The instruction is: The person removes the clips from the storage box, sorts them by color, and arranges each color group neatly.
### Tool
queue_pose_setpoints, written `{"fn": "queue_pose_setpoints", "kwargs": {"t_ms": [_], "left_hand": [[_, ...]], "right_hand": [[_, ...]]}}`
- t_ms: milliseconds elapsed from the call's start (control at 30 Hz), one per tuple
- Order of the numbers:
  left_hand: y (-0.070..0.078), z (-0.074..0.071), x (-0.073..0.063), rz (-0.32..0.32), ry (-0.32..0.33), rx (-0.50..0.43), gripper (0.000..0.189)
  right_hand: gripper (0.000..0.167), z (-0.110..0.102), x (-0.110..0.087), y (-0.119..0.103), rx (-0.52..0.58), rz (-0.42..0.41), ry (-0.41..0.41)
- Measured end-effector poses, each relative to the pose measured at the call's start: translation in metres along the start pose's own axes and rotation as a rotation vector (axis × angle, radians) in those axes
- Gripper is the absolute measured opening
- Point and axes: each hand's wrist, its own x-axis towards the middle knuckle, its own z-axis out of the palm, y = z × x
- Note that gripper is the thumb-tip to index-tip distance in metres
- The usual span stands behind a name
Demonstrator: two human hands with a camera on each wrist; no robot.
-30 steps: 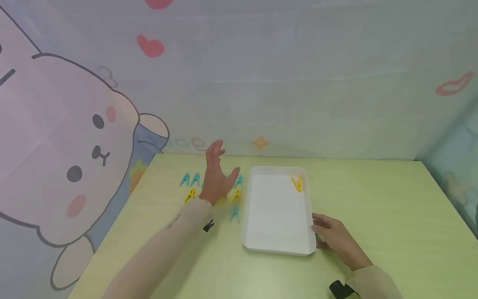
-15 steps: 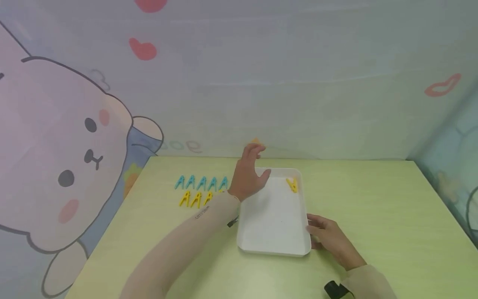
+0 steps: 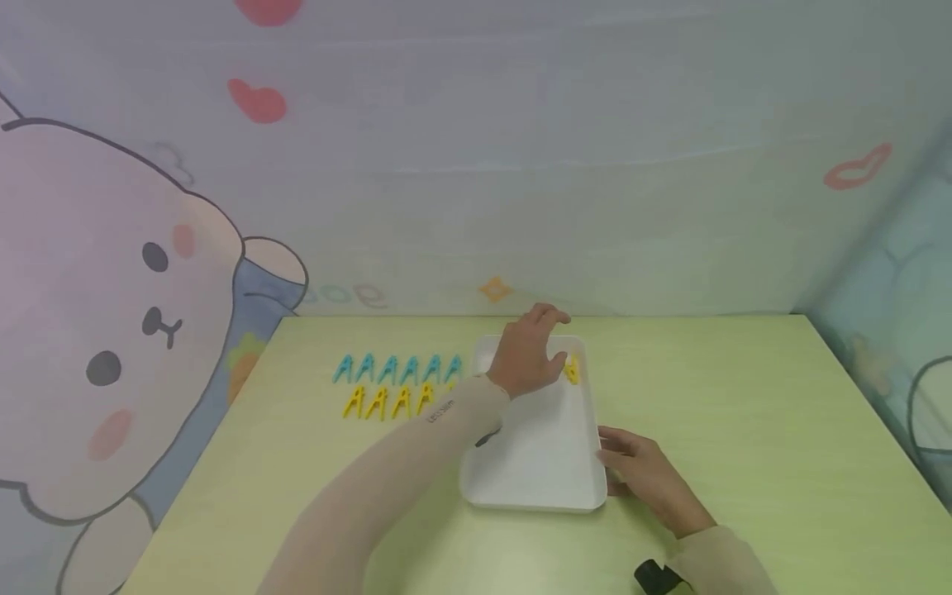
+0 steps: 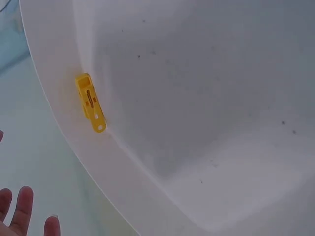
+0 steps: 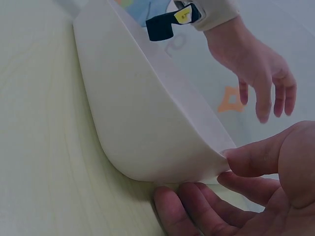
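Observation:
A white tray [image 3: 535, 467] stands on the table with a yellow clothespin [image 4: 91, 103] lying against its wall in the far right part. Above the tray's far half hovers my left hand [image 3: 524, 355], its fingers loosely spread and holding nothing; the right wrist view shows that hand [image 5: 258, 69] hanging down past the rim. My right hand [image 3: 643, 475] grips the tray's right side, thumb at the rim and fingers against the outer wall below. Left of the tray lie a row of blue clothespins [image 3: 388, 369] and a row of yellow clothespins [image 3: 377, 402], partly covered by the left forearm.
The pale green-yellow table [image 3: 744, 397] extends on both sides of the tray. A printed cloth backdrop [image 3: 595, 165] rises at its far edge, with another cloth [image 3: 907, 289] on the right. A thin dark cable [image 3: 913, 405] loops at the far right.
My left hand has moved right, from over the clothespin rows to above the tray near the yellow clothespin. The right hand keeps its grip on the tray. The head view has shifted slightly.

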Motion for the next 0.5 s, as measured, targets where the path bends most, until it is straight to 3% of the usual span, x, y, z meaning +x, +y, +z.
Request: {"fn": "queue_pose_setpoints", "kwargs": {"t_ms": [200,500], "left_hand": [[0.002,0.008,0.004,-0.009,-0.108,0.063,0.040],[0.004,0.026,0.013,-0.056,-0.476,0.141,0.044]], "right_hand": [[0.047,-0.001,0.000,-0.002,0.000,0.002,-0.009],[0.046,-0.002,-0.003,-0.002,0.016,0.005,-0.006]]}}
